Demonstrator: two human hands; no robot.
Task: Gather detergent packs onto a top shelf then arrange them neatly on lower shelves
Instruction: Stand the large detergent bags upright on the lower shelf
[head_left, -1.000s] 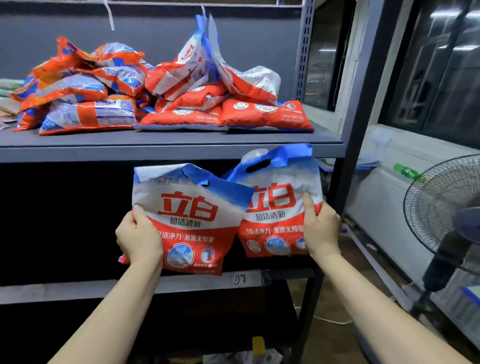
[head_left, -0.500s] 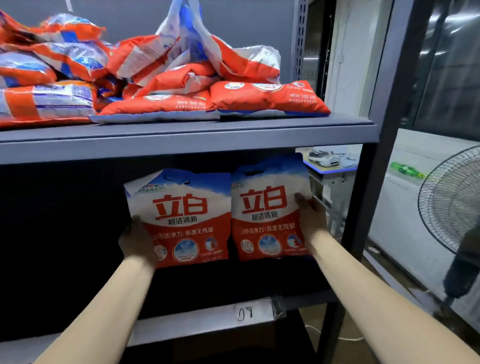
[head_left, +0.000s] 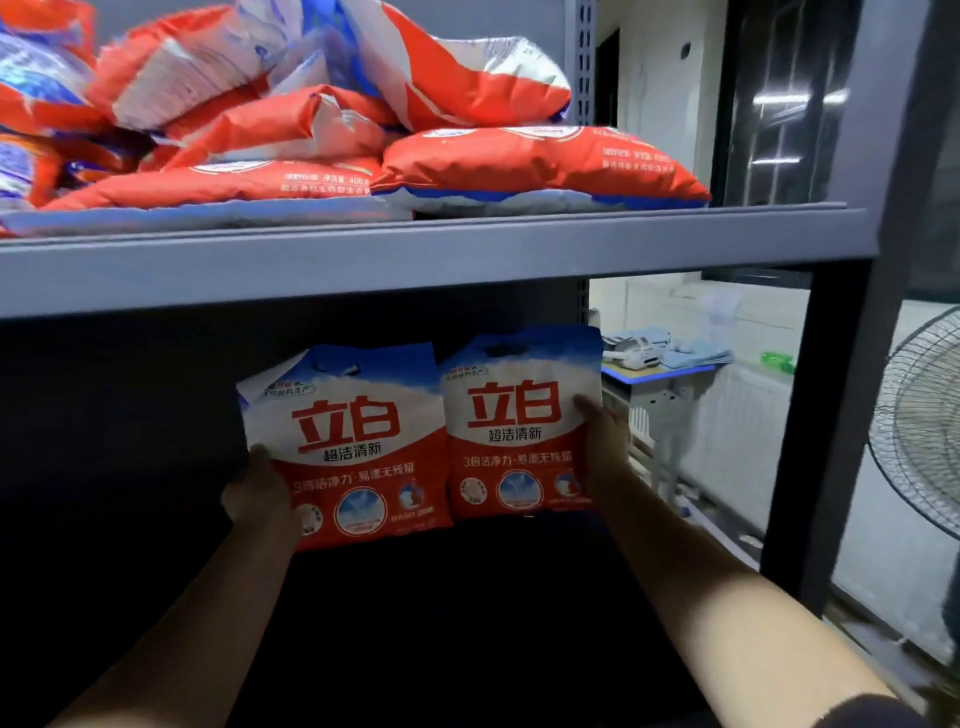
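Under the top shelf (head_left: 415, 260), far back on the lower shelf (head_left: 467, 597), two detergent packs stand up side by side. The left hand (head_left: 257, 499) holds the left pack (head_left: 353, 447) at its lower left edge, with the thumb on the front; the other fingers are hidden behind the bag. The right hand (head_left: 605, 447) holds the right pack (head_left: 519, 426) by its right edge, thumb on the front too. The two packs touch each other in the middle, near the right end of the lower shelf.

I think this is the tidy-up step: setting packs in a neat row down low. Next, I think both hands need to let go softly so the bags do not fall over. The left pack sits a bit lower and leans a little, so it may want a small nudge to line up with the other one.

Each pack is a soft bag, blue at the top, white in the middle and red at the bottom, with big red letters. The left one has a bent top corner.

Up on the top shelf, many more packs (head_left: 311, 119) lie in a messy heap, waiting to come down.
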